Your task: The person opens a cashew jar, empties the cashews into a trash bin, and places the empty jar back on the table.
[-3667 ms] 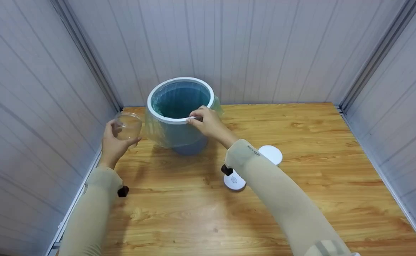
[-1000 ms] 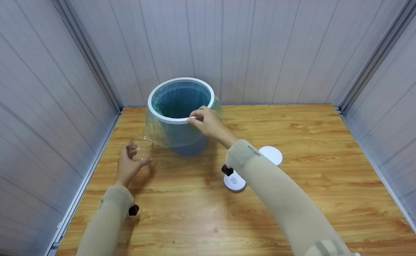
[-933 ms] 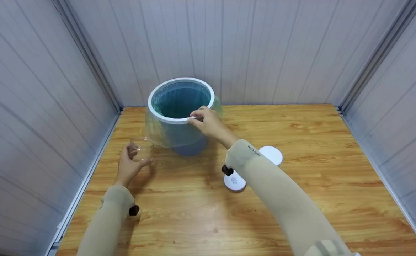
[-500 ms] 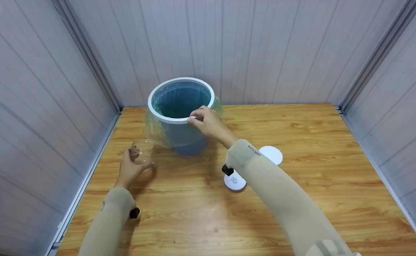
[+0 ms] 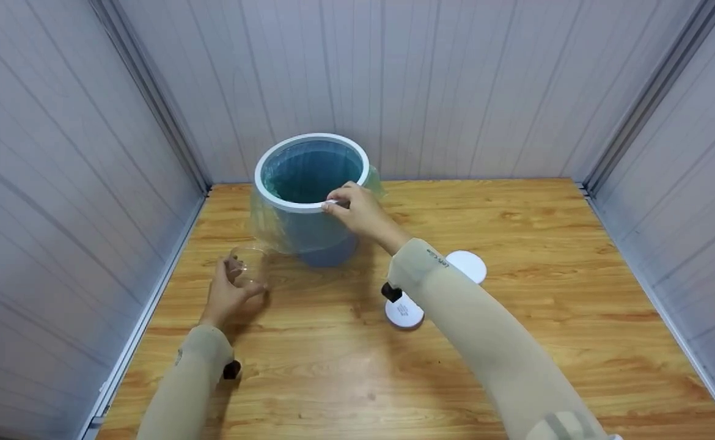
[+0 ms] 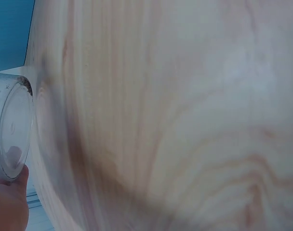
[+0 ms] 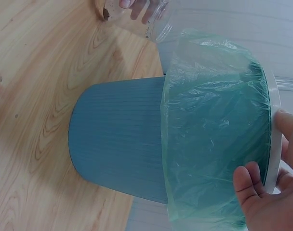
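Clear and empty-looking apart from a dark speck of residue near its base, a plastic jar point(image 5: 251, 266) sits between the thumb and fingers of my left hand point(image 5: 225, 296), low over the table left of the trash can point(image 5: 327, 252). The jar's round bottom point(image 6: 15, 126) shows in the left wrist view. My right hand point(image 5: 360, 211) pinches the white rim ring point(image 7: 275, 103) of that blue can, thumb and fingers on either side. A thin green bag point(image 7: 209, 115) lines the can and hangs down over its outside.
Two white round discs lie on the wooden table right of the can: a plain disc point(image 5: 467, 266) and a nearer disc point(image 5: 404, 313) with grey print, partly covered by the right sleeve. Pale panel walls point(image 5: 455, 91) enclose the back and sides.
My left hand has come down and toward the front right with the jar, from beside the bag to close over the table. The right hand keeps its place on the rim.
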{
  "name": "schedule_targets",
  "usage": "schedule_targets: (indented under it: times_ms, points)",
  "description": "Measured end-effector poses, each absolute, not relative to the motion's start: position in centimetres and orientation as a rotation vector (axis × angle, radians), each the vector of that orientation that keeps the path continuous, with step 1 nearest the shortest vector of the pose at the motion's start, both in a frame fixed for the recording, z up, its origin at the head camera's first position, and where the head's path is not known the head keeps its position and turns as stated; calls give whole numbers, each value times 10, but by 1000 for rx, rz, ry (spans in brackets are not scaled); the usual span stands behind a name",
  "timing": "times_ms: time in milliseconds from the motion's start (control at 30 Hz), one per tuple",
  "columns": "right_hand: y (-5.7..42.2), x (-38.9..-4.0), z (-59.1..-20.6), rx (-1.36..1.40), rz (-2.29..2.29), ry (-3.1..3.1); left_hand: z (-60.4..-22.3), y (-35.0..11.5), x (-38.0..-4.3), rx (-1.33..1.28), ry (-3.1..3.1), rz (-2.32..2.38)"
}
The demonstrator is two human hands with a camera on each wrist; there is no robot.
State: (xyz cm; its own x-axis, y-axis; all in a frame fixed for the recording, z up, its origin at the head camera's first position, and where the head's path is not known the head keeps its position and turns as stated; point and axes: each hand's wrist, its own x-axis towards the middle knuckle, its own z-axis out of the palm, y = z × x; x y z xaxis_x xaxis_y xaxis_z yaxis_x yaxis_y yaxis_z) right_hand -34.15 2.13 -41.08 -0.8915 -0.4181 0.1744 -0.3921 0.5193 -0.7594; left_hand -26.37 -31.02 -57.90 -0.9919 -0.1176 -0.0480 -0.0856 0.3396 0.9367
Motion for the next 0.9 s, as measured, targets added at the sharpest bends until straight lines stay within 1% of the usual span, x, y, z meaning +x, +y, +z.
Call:
schedule_targets:
  times_ms: [400,900]
  points:
    - [21,-342,-409,-730,-1335,2702,-586,-312,-265,165,-2512,-1816]
    - [22,-339,-408,-693,-1328,2699,-589,-318,-261,168,-2549,-1756]
